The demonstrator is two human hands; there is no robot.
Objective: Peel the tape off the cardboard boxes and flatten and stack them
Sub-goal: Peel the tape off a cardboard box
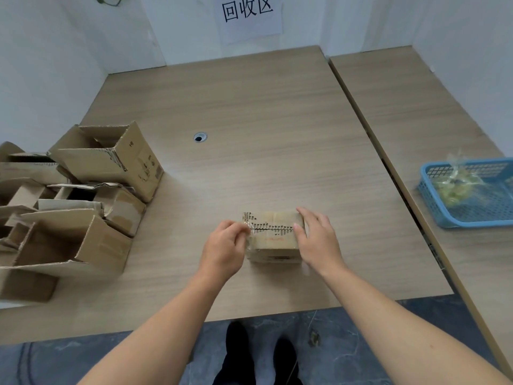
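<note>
"回收区" on the wall sign [248, 31]

Wood-grain surface [263, 107], one round cable hole [200, 137] near centre.
Left edge: cluster of open cardboard boxes [83, 190], some upright, some tipped, touching one another.
Front centre: one small box [274, 243], closed, clear tape [253, 230] at its left end.
Adjoining second surface [416, 112], right: blue basket [433, 173] containing crumpled clear plastic [451, 187].
</note>
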